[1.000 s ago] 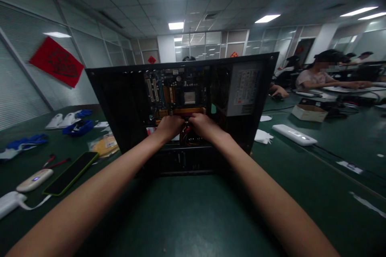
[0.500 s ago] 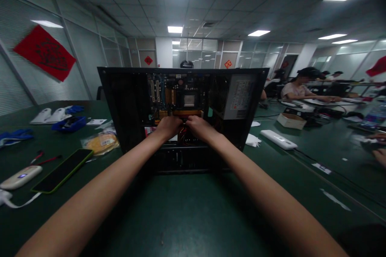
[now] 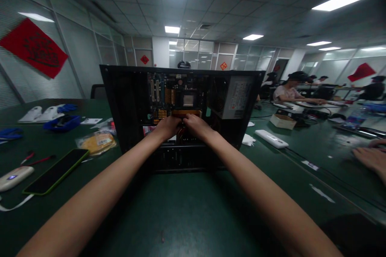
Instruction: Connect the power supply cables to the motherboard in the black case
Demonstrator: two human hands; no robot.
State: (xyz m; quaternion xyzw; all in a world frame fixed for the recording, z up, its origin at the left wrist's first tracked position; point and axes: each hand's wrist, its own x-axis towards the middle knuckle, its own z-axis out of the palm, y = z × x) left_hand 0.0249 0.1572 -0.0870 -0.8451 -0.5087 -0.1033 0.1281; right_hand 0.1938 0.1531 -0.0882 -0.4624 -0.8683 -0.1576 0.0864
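Note:
An open black computer case [image 3: 187, 158] stands on the green table in front of me. Inside it are the motherboard [image 3: 170, 82], a square processor socket [image 3: 188, 99] and, at upper right, the power supply [image 3: 237, 94]. Both hands reach into the case just below the orange memory slots [image 3: 193, 113]. My left hand [image 3: 169, 127] has its fingers bent and pressed together. Beside it, nearly touching, my right hand [image 3: 195, 125] is closed in the same way. Dark and orange cables [image 3: 181, 135] run down between the hands. The fingertips, and whatever they pinch, are hidden.
Left on the table [image 3: 181, 209] lie a phone [image 3: 57, 171], a white device [image 3: 15, 178], a bag with yellow contents [image 3: 98, 143] and a blue tray [image 3: 62, 123]. Right are a white power strip [image 3: 271, 139], an open box [image 3: 282, 121] and another person's hand [image 3: 372, 158].
The view has turned slightly to the right, so the surroundings shift left. Both hands stay at the same spot inside the case. The other person's hand at right shows more.

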